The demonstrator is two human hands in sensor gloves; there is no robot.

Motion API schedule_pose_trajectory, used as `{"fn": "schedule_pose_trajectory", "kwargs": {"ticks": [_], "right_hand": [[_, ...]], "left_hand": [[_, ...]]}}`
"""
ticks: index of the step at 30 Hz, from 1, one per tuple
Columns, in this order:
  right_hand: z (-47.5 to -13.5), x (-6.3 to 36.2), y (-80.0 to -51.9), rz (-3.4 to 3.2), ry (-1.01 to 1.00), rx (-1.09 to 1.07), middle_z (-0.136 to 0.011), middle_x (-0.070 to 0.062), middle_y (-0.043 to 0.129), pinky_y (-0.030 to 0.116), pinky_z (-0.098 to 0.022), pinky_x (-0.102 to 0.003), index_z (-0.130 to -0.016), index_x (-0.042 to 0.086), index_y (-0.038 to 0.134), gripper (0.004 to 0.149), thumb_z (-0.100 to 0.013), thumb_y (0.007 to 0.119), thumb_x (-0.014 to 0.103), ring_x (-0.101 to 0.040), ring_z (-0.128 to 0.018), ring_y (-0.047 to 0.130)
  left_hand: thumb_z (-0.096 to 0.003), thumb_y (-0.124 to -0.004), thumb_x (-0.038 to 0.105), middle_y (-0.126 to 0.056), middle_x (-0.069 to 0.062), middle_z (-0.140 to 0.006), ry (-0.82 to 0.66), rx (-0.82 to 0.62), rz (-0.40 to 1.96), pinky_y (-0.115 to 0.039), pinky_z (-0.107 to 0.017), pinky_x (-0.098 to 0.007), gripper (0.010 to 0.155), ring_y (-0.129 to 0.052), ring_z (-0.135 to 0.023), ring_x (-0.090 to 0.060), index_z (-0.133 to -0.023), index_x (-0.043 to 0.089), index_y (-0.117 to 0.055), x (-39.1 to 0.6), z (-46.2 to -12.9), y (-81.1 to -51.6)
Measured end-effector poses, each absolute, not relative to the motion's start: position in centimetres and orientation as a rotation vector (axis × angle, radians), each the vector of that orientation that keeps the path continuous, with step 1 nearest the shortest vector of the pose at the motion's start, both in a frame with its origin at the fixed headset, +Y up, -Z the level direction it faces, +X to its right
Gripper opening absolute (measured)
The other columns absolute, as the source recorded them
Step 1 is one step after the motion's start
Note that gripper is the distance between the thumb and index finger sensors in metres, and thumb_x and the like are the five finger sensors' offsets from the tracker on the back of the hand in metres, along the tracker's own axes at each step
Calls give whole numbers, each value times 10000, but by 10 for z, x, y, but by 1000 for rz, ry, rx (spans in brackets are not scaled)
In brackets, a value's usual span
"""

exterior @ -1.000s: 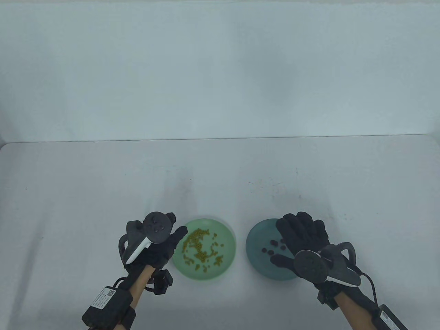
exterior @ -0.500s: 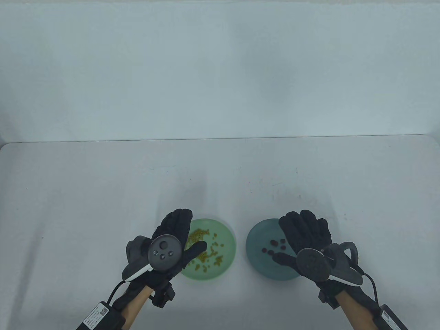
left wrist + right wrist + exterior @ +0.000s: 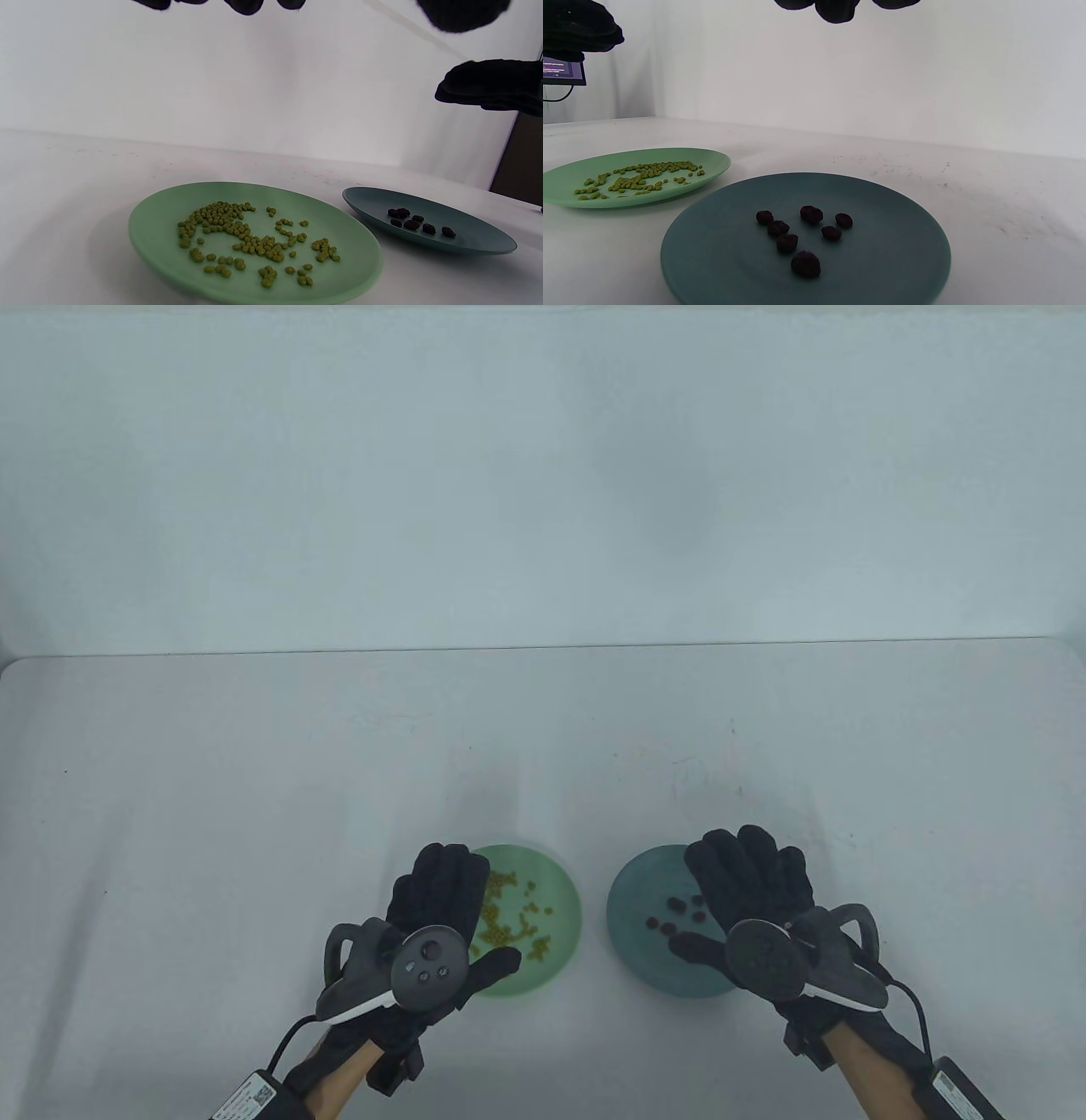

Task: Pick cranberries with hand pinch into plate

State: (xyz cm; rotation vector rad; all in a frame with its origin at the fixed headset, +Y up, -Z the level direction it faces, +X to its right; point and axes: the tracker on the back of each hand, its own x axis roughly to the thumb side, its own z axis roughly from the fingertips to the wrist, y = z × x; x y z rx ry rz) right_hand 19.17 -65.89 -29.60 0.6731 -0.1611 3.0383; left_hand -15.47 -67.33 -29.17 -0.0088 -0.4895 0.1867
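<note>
Several dark cranberries [image 3: 676, 913] lie on a teal plate [image 3: 636, 899]; they also show in the right wrist view [image 3: 806, 231] and the left wrist view [image 3: 418, 222]. A light green plate [image 3: 556, 891] to its left holds many small green peas [image 3: 250, 241]. My right hand [image 3: 747, 891] hovers flat above the right half of the teal plate, fingers spread, holding nothing. My left hand [image 3: 441, 899] hovers flat above the left part of the green plate, fingers extended, holding nothing. In both wrist views only fingertips show at the top edge.
The white table [image 3: 212, 780] carries both plates near its front edge. A white wall [image 3: 543, 475] stands behind the table. A monitor corner [image 3: 562, 70] shows at the far left in the right wrist view.
My left hand has turned from a sideways pose beside the green plate to palm-down over its left part, fingers stretched forward. My right hand has stayed almost still.
</note>
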Motion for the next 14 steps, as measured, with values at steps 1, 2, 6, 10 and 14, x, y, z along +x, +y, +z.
{"fn": "schedule_pose_trajectory", "kwargs": {"ticks": [1, 2, 6, 10, 14], "right_hand": [[-296, 191, -659, 3040, -161, 676, -1260, -171, 393, 371, -755, -688, -1207, 142, 327, 929, -494, 435, 727, -534, -1122, 399], [-296, 191, -659, 3040, -161, 677, -1261, -168, 393, 370, -754, -688, -1206, 143, 327, 927, -494, 435, 727, -536, -1122, 397], [-296, 190, -660, 3050, -154, 682, -1260, -169, 395, 371, -753, -689, -1207, 142, 328, 928, -494, 436, 727, -534, -1121, 400], [-295, 189, -659, 3056, -146, 684, -1260, -168, 397, 370, -754, -688, -1207, 142, 328, 927, -495, 436, 726, -534, -1122, 399], [-295, 189, -660, 3056, -134, 686, -1261, -168, 398, 370, -754, -689, -1207, 142, 332, 926, -495, 438, 725, -533, -1122, 402]], "left_hand": [[-536, -575, 644, -206, -263, -1202, -485, -10, 198, -373, -765, -658, 947, -232, -1097, -566, -1171, 57, -190, -156, -292, -673], [-536, -575, 643, -206, -265, -1202, -484, -11, 203, -373, -765, -657, 947, -232, -1097, -567, -1171, 56, -191, -156, -293, -674], [-537, -574, 642, -207, -261, -1202, -482, -12, 202, -372, -767, -654, 944, -234, -1098, -562, -1172, 58, -190, -157, -293, -675], [-537, -574, 639, -216, -261, -1203, -485, -14, 204, -374, -767, -653, 939, -242, -1099, -562, -1172, 60, -196, -156, -293, -675], [-538, -576, 636, -226, -263, -1202, -485, -23, 207, -379, -767, -651, 934, -251, -1098, -564, -1172, 58, -205, -157, -294, -676]]}}
